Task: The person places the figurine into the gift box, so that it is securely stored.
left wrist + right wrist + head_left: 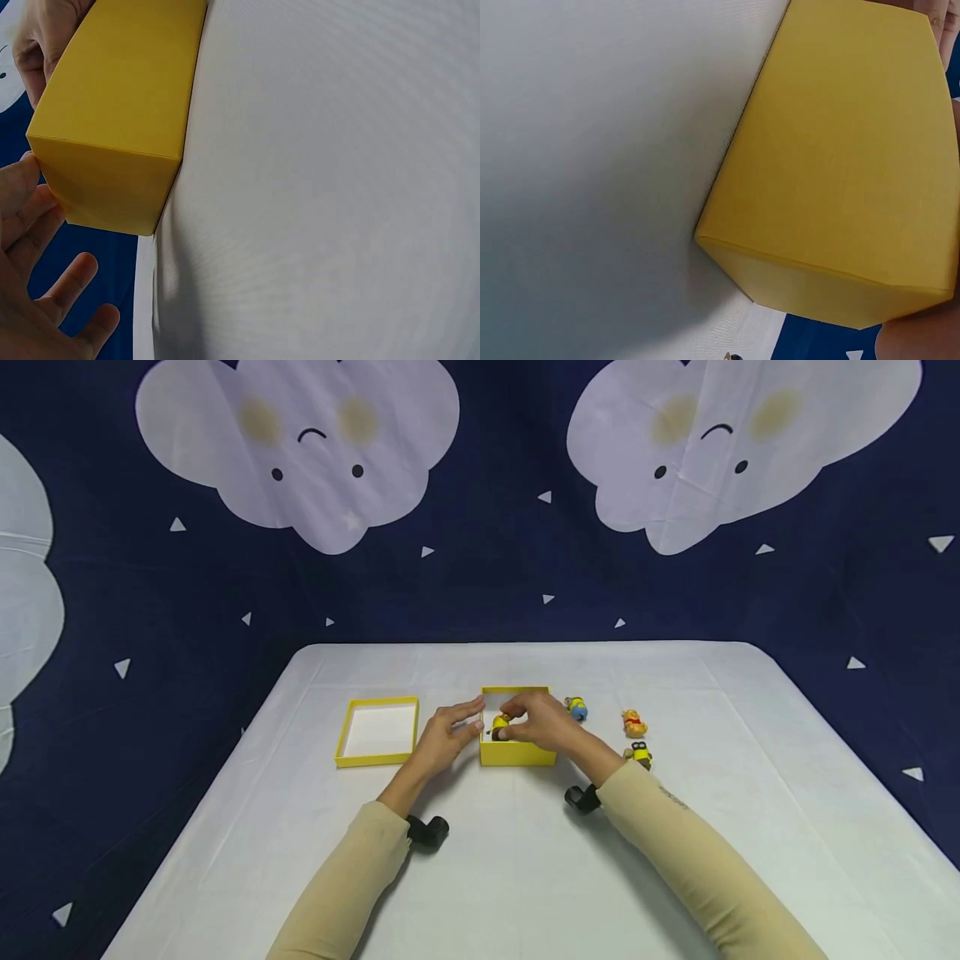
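Observation:
A yellow box (pixel 517 755) with a white inside stands open on the table. Reaching in over it, my right hand (pixel 542 722) pinches a small yellow-and-dark toy figure (pixel 500 723) between thumb and fingers, near the box's left wall. My left hand (pixel 444 737) touches that left wall from outside, its fingers mostly straight and spread. In the left wrist view, the left fingertips (pixel 30 169) meet the end of the box (pixel 112 180). The right wrist view shows mainly the box's yellow front (pixel 832 150), which hides the toy figure.
To the left lies a yellow-rimmed lid (pixel 375 762), its white inside upward. Right of the box is a blue-and-yellow figure (pixel 577 708). Farther right are an orange bear figure (pixel 633 724) and a yellow-and-dark goggled figure (pixel 640 755). The white table (pixel 480 860) meets a dark blue cloud-patterned backdrop.

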`<action>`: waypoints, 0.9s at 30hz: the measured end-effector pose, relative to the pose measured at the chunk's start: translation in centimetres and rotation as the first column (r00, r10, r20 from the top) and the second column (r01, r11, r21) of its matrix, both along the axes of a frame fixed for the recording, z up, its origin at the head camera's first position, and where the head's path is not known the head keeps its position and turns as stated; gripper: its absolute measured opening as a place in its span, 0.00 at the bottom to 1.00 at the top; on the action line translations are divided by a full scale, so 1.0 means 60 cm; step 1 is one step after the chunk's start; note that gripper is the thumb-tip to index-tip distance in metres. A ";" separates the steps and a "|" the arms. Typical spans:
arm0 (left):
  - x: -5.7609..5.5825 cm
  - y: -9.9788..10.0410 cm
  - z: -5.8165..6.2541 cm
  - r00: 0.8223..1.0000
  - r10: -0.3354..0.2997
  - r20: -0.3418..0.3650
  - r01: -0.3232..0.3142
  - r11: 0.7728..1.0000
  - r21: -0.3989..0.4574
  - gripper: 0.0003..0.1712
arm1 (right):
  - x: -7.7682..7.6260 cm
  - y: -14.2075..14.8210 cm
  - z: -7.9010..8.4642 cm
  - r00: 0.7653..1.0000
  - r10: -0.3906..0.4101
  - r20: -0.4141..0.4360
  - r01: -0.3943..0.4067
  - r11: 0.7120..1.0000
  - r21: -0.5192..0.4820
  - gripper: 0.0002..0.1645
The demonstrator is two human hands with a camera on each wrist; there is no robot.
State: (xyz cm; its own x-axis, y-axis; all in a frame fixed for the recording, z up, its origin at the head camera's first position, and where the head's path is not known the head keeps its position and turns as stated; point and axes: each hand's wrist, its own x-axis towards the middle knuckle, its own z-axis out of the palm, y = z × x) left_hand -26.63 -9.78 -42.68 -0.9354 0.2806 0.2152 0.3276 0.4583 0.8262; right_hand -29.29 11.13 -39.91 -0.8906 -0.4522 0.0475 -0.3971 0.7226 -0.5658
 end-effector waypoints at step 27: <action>0.000 0.003 -0.001 1.000 0.017 -0.021 -0.017 1.000 -0.016 0.24 | -0.015 -0.023 0.010 0.990 0.142 0.013 -0.142 0.970 0.199 0.16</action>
